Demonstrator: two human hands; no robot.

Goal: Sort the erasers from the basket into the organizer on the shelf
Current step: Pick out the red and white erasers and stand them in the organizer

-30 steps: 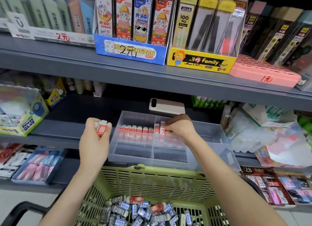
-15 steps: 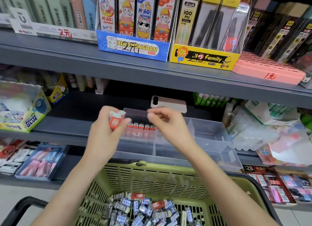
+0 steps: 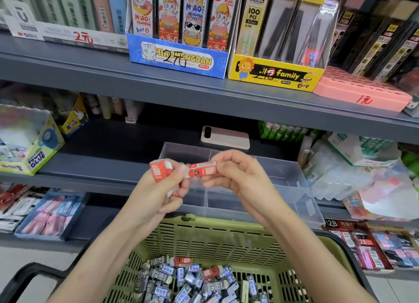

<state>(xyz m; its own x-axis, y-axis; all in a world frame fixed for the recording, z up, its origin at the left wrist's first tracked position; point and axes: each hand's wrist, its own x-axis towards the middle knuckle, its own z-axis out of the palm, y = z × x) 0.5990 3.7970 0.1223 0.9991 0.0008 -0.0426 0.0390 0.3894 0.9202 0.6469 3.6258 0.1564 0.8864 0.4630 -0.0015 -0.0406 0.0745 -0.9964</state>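
While the two hands meet in front of the shelving, the item in transfer is one small red-sleeved rectangular eraser (image 3: 203, 170). The right hand (image 3: 238, 180) pinches its right end; its other end touches the left hand (image 3: 158, 196).

Left hand: curled round further red-sleeved erasers (image 3: 157, 171), one upright by the thumb and one showing below the fingers.

Location: in the air, over the left side of the clear plastic divided organizer (image 3: 285, 173) on the grey metal lower shelf (image 3: 102, 166).

Step in hand, as judged: handing one eraser across for placing. The right hand should have a firm pinch before the left lets go. The eraser then wants turning on end and setting snug beside its own colour. The hands hide the left compartments, so their contents cannot be told.

Stock: olive-green slotted plastic basket (image 3: 215, 239), its rim just below the organizer's front wall. It holds a heap of mostly grey- and blue-sleeved erasers (image 3: 181, 280), with a few red ones among them.

Surroundings:
- pale pink phone (image 3: 225, 137), flat on the shelf behind the organizer
- yellow-green glue carton (image 3: 34, 148), at left
- crumpled clear packets (image 3: 362, 178), close by the organizer's right wall

Obstructions: the shelf above overhangs the organizer, so approach is from the front. The loaded left hand crowds the drop zone.
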